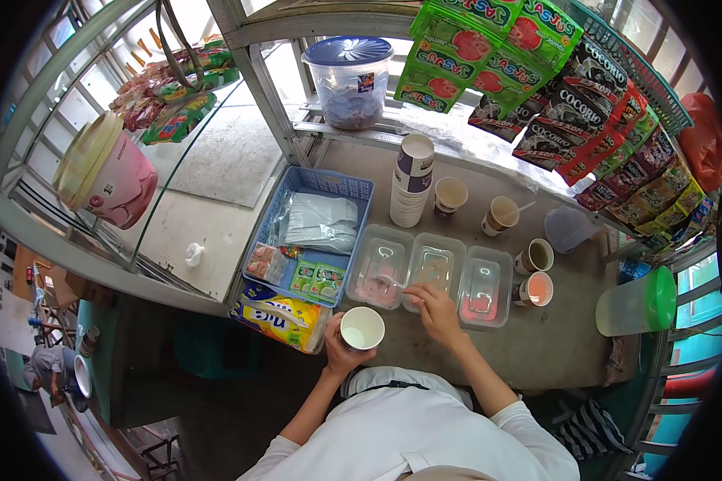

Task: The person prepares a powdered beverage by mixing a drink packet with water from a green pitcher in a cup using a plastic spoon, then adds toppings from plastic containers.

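The left hand (338, 350) is wrapped around a white cup (362, 328), holding it upright just off the near edge of the counter (537, 345), in front of the left tub (379, 277). The right hand (435, 309) is pinched narrow on the handle of a spoon (391, 281), whose bowl reaches left into that tub; what the tub holds is too blurred to tell. Two more clear tubs, the middle tub (434, 267) and the right tub (483, 284), sit touching in a row to the right. To scoop well, the spoon seems best kept level as it lifts, and the cup brought close under the tub's near rim so the travel is short and nothing drops on the counter. The cup looks light and thin, so a gentle grip should keep it from buckling. Care is wanted with the wrist, since it hangs over the middle tub and could drag across it. Further off stand a cup stack (411, 180) and filled cups (533, 272), well clear of the hands, with a blue basket (317, 232) to the left and a yellow packet (285, 317) just beside the cup.
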Available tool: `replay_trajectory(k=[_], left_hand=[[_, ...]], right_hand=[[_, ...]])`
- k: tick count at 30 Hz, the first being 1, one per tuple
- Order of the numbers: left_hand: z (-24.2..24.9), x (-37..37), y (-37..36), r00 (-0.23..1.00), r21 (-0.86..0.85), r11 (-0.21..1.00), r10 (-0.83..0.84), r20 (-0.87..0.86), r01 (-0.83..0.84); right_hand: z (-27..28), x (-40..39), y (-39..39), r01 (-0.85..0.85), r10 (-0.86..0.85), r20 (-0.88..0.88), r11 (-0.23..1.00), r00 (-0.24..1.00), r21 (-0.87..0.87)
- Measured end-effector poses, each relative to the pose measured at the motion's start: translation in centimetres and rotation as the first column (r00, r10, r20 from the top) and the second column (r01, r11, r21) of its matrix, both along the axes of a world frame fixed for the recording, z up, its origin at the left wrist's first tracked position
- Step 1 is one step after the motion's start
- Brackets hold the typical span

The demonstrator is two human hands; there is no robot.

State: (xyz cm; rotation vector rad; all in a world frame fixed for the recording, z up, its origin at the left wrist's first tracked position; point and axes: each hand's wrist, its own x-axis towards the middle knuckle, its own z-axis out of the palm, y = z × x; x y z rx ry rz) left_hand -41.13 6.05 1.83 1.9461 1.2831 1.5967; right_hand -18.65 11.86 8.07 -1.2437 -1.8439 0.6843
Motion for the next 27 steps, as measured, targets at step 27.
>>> replay_trajectory(k=[27], left_hand=[[-1.5,-1.0,-0.5,0.999,-0.095,0.994,-0.047,-0.008,0.046]], right_hand=[[-1.7,-0.8,-1.5,0.174,-0.206,-0.181,0.969,0.962,-0.176]])
